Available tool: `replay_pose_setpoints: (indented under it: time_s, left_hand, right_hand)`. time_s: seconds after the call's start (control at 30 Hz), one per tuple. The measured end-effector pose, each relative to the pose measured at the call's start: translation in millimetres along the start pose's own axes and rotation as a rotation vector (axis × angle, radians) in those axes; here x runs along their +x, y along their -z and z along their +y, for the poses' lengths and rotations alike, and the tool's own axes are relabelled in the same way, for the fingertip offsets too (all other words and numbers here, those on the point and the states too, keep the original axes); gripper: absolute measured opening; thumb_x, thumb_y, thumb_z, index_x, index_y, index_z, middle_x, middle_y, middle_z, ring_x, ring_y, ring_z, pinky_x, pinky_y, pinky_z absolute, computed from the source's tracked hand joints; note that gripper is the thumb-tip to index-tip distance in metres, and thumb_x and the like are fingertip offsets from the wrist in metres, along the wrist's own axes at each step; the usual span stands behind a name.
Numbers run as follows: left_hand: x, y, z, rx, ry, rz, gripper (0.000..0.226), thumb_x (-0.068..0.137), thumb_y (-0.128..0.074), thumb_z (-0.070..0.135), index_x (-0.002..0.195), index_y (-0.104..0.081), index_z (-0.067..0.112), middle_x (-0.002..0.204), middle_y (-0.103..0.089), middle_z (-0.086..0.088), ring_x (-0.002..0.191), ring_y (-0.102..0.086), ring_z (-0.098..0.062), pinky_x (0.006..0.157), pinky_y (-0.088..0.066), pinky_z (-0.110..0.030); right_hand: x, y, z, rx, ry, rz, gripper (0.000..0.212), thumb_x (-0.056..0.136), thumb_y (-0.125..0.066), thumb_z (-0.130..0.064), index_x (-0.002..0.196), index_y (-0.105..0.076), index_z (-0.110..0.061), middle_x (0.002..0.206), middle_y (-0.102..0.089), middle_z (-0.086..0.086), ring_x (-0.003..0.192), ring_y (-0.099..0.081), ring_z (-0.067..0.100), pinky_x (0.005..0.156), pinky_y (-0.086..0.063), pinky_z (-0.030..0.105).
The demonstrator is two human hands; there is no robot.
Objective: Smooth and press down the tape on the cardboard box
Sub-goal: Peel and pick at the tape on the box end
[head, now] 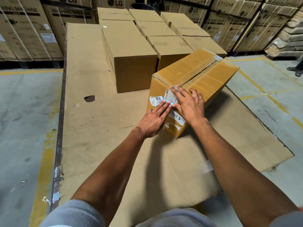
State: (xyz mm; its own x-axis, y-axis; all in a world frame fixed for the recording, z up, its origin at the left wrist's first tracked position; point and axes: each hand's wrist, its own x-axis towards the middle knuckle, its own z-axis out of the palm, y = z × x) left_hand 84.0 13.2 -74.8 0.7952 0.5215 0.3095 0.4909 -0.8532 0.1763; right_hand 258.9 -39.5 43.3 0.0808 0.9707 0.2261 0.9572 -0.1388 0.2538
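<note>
Both flat, open hands, left hand (154, 119) and right hand (188, 104), press tape (172, 95) on the cardboard box (205, 74) (long axis running away rightward).

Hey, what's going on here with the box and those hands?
A person is pressing tape down on a cardboard box that sits on flattened cardboard sheets on a warehouse floor. Both hands lie flat on the box's near end: the right hand covers the tape where it folds over the edge, and the left hand has its fingers on the labels beside it. More closed boxes stand behind.
</note>
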Motion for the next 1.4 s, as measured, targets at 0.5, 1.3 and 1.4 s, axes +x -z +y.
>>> replay_pose_setpoints:
  time_s: [0.5,1.3,1.4]
  left_hand:
    - [-25,-14,14,0.054,0.06,-0.09,0.081,0.102,-0.06,0.021,0.171,-0.022,0.004,0.179,-0.023,-0.017,0.166,-0.024,-0.036,0.101,-0.053,-0.046]
    - [-38,69,2,-0.146,-0.022,0.303,0.062,0.112,-0.055,0.023,0.164,-0.035,-0.005,0.168,-0.038,-0.028,0.155,-0.037,-0.048,0.126,-0.037,-0.058]
    - [-42,71,1,-0.18,-0.012,0.289,0.062,0.114,-0.046,0.026,0.166,-0.032,-0.005,0.169,-0.036,-0.027,0.155,-0.035,-0.046,0.13,-0.033,-0.052]
  right_hand:
    - [3,-26,5,-0.054,0.019,0.031,0.108,0.087,-0.069,-0.067,0.167,0.0,-0.042,0.176,-0.019,-0.005,0.145,-0.042,0.043,0.115,-0.041,0.059]
    - [17,12,-14,1.407,0.108,-0.455,0.091,0.095,-0.073,-0.001,0.167,-0.022,-0.028,0.162,-0.047,0.001,0.15,-0.044,0.016,0.118,-0.043,0.032]
    - [21,16,-12,1.456,0.122,-0.52,0.089,0.094,-0.073,0.003,0.166,-0.028,-0.024,0.156,-0.052,0.002,0.145,-0.049,0.015,0.116,-0.048,0.034]
